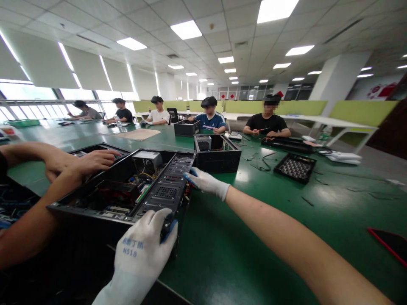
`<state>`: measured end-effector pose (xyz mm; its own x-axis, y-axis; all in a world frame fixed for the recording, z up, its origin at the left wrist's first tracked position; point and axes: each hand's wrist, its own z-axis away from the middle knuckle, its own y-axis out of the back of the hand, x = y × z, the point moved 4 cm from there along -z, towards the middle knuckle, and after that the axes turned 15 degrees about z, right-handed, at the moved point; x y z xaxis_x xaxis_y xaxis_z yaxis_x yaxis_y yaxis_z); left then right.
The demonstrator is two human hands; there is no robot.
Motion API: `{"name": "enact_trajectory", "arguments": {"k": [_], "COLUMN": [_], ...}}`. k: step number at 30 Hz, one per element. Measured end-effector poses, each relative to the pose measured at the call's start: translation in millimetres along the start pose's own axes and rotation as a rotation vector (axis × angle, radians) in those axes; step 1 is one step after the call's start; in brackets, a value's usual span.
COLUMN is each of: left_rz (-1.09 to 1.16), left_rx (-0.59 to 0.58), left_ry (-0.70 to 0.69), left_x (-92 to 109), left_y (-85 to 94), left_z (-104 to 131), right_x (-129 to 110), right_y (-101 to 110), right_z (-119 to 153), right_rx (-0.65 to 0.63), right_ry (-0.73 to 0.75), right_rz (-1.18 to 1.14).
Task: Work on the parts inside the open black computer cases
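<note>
An opened black computer case (168, 190) lies on its side in front of me, its drive-bay frame along the right and a power supply (146, 162) at the back. My left hand (140, 250), in a white work glove with blue fingertips, is curled around the near right corner of the case. Farther along that same right side, my right hand (206, 182), gloved alike, grips the edge near its far corner. Some coloured wires show beneath the right fingers. Parts of both hands' fingertips are hidden by the case.
A co-worker's bare hands (92, 163) reach in from the left, over another case. More cases (219, 163) stand beyond on the green table (251, 237). A black panel (295, 167), loose cables and a red-edged black object (389, 243) lie to the right. Several people sit opposite.
</note>
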<state>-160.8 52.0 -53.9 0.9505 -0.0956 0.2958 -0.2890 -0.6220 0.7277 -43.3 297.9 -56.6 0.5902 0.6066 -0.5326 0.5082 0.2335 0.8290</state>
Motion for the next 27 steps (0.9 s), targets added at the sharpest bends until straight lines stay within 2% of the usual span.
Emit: {"name": "enact_trajectory", "arguments": {"k": [2, 6, 9, 13, 16, 19, 22, 24, 27], "left_rz": [-0.012, -0.050, -0.065, -0.078, -0.109, -0.127, 0.012, 0.133, 0.298], "left_rx": [0.030, 0.042, 0.038, 0.025, 0.018, -0.018, -0.033, -0.028, -0.067], "left_ry": [-0.008, -0.013, -0.018, 0.001, 0.030, 0.068, 0.123, 0.182, 0.186], "left_x": [-1, 3, 3, 1, -7, -24, -45, -53, -45], "left_y": [-2.5, -6.3, -6.9, -10.9, -18.4, -32.4, -54.9, -75.9, -112.3], "left_z": [0, -1, 0, -4, -24, -57, -82, -82, -61], "right_x": [23, 75, 106, 126, 129, 126, 119, 111, 95], "right_y": [19, 60, 79, 90, 92, 90, 85, 82, 77], "right_z": [-16, -51, -69, -81, -84, -73, -47, -22, 20], "right_rx": [0.000, 0.099, 0.119, 0.133, 0.125, 0.121, 0.140, 0.160, 0.190], "right_ry": [-0.043, -0.209, -0.282, -0.300, -0.284, -0.248, -0.192, -0.147, -0.088], "right_rz": [0.170, 0.514, 0.715, 0.902, 0.992, 1.048, 1.072, 1.072, 1.062]}}
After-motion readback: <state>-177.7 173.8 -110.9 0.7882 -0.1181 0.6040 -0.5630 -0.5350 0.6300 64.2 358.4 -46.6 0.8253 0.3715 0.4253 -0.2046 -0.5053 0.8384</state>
